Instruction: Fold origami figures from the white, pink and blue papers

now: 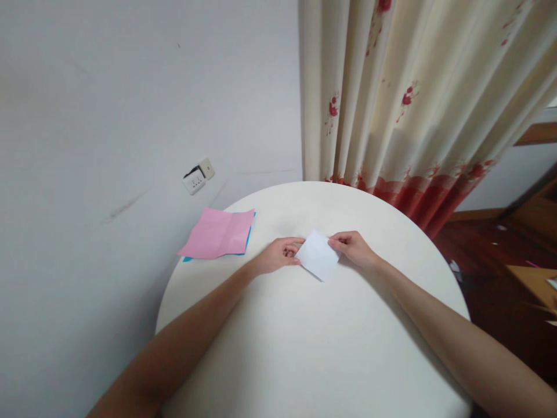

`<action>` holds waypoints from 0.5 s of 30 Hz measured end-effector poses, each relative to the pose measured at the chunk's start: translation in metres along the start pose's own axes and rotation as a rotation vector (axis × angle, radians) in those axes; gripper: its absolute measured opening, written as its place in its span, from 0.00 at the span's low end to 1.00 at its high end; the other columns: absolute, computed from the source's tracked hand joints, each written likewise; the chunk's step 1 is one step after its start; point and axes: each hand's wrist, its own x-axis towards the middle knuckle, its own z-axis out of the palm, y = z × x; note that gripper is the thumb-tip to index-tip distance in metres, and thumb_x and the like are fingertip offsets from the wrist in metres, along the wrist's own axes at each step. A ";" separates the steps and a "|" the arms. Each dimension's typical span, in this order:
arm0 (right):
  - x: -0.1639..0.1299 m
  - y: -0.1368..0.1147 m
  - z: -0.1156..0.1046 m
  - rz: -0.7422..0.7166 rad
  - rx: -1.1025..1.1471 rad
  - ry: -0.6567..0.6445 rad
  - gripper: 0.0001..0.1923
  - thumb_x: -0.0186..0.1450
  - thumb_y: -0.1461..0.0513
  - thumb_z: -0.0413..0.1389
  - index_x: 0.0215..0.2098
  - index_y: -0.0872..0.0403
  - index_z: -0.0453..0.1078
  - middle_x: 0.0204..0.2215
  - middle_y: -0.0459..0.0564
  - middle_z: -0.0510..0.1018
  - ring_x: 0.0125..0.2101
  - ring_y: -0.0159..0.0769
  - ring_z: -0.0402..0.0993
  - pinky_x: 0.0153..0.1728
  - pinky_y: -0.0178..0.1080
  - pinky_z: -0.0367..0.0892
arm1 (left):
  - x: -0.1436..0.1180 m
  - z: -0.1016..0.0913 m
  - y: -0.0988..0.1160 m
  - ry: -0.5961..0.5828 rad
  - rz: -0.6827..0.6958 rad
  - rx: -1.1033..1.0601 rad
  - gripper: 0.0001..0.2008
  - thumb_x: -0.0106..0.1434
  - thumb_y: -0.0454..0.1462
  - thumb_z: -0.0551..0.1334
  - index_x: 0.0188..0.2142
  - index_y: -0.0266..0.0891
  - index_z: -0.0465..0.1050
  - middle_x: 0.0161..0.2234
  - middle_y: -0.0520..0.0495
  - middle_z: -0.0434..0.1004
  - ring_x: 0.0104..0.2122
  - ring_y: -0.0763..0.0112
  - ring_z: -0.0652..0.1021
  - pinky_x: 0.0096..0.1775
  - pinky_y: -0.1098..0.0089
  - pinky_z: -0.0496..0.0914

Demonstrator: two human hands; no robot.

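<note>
A small folded white paper (319, 255) lies tilted near the middle of a round white table (304, 348). My left hand (281, 254) pinches its left corner with thumb and fingers. My right hand (353, 247) pinches the paper's right corner. Both forearms rest across the tabletop toward the paper.
A pink paper sheet (220, 233) lies on a blue sheet (249, 235) at the table's left edge. A cream curtain with red flowers (413, 104) hangs behind the table. A wall socket (195, 182) sits on the grey wall at left. Dark wooden floor shows at right.
</note>
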 end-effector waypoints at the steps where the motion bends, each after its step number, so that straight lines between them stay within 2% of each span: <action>1: -0.001 -0.002 -0.004 0.005 0.007 -0.064 0.22 0.55 0.47 0.63 0.32 0.59 0.79 0.27 0.51 0.80 0.26 0.35 0.70 0.30 0.38 0.64 | 0.000 0.000 -0.001 0.004 -0.005 -0.003 0.31 0.48 0.40 0.74 0.51 0.34 0.74 0.29 0.46 0.79 0.24 0.73 0.73 0.26 0.75 0.62; 4: -0.003 -0.009 -0.020 0.012 0.029 -0.248 0.23 0.55 0.49 0.65 0.39 0.58 0.79 0.31 0.53 0.81 0.30 0.36 0.73 0.33 0.39 0.66 | 0.002 -0.001 -0.003 0.008 -0.025 -0.009 0.27 0.48 0.40 0.74 0.48 0.33 0.77 0.29 0.45 0.80 0.25 0.70 0.76 0.28 0.73 0.65; 6: -0.005 -0.011 -0.031 0.006 0.015 -0.326 0.23 0.55 0.51 0.66 0.42 0.58 0.79 0.32 0.52 0.80 0.31 0.36 0.73 0.35 0.39 0.66 | 0.002 -0.001 -0.003 0.001 -0.035 -0.006 0.26 0.49 0.40 0.73 0.47 0.33 0.77 0.30 0.44 0.81 0.27 0.69 0.77 0.30 0.72 0.67; 10: -0.007 -0.017 -0.044 -0.010 -0.044 -0.393 0.22 0.56 0.53 0.66 0.46 0.56 0.78 0.32 0.50 0.79 0.31 0.34 0.71 0.32 0.36 0.64 | 0.002 -0.001 -0.002 -0.008 -0.038 0.013 0.20 0.52 0.39 0.71 0.44 0.35 0.79 0.33 0.43 0.82 0.30 0.66 0.79 0.33 0.71 0.68; 15: -0.009 -0.024 -0.048 -0.046 -0.099 -0.441 0.25 0.54 0.54 0.67 0.48 0.55 0.78 0.32 0.50 0.79 0.31 0.34 0.69 0.31 0.36 0.64 | 0.002 -0.001 0.000 0.003 -0.015 0.122 0.10 0.57 0.38 0.66 0.37 0.36 0.80 0.32 0.44 0.82 0.30 0.67 0.78 0.33 0.71 0.67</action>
